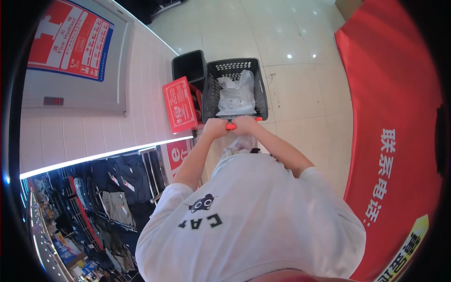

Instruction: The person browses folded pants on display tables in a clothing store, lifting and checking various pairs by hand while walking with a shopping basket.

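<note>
Both hands are close together in front of the white shirt, at the near edge of a dark grey basket (263,96). My left hand (216,128) is closed around a red handle (230,126). Just to its right, my right hand (245,125) is wrapped round the same handle, with red showing past its outer side. In the basket lies a whitish plastic bag (236,98); its contents are unclear. Another crumpled clear plastic bag (239,145) shows below the hands, partly hidden by the shirt.
A black bin (189,66) and a red box (180,105) stand left of the basket. Farther left are a white wall (101,127) and racks of dark clothes (127,181). A red cloth-like cover (376,84) borders the tiled floor (305,98) on the right.
</note>
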`<state>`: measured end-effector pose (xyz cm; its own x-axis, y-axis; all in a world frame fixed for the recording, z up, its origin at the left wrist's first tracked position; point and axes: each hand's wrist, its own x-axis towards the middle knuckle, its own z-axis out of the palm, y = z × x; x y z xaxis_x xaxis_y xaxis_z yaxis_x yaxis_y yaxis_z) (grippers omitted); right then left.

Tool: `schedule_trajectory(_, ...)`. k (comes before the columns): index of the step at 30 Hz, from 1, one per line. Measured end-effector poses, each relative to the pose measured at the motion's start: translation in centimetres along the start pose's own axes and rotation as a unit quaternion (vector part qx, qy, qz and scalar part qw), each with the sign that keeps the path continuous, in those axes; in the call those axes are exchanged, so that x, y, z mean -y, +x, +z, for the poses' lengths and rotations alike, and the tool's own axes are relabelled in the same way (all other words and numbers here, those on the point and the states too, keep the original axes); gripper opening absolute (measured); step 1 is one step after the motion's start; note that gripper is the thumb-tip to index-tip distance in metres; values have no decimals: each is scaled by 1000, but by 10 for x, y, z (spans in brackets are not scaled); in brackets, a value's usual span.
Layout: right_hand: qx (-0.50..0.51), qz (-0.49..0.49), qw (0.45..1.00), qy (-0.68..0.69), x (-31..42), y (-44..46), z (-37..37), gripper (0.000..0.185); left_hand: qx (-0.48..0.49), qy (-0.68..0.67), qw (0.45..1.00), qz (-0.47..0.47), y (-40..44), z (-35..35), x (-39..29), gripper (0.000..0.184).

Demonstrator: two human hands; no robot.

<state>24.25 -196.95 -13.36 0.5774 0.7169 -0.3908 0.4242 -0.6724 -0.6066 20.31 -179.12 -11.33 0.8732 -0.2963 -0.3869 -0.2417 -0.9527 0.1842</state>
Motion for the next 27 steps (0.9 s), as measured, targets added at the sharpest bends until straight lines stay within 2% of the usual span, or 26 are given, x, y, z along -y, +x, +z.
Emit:
schedule_trajectory(9, 99, -24, 994, 50, -58, 101, -104, 39, -38, -6, 998, 43, 119, -56, 56, 27)
schedule_trajectory(14, 117, -22, 988, 100, -103, 151, -164, 43, -3, -3, 1000, 8, 193, -91, 66, 28)
schedule_trajectory(17, 153, -83, 981, 82, -142, 200, -186, 43, -12, -10, 999, -34, 240, -107, 77, 26)
schedule_trajectory(21, 262, -50, 956, 123, -177, 241, -276, 43, -7, -36, 995, -89, 311, -144, 80, 27)
schedule_trajectory(23, 218, -123, 966, 70, -203, 261, -304, 41, -11, -55, 992, -114, 340, -158, 73, 26)
schedule_trajectory(24, 223, -135, 963, 64, -216, 272, -322, 41, -24, -57, 990, -126, 360, -168, 68, 28)
schedule_trajectory(26, 156, -155, 975, -7, -237, 289, -354, 38, -39, -65, 987, -145, 398, -188, 71, 30)
schedule_trajectory(27, 169, -160, 972, -12, -241, 296, -368, 38, -33, -68, 985, -153, 414, -195, 74, 28)
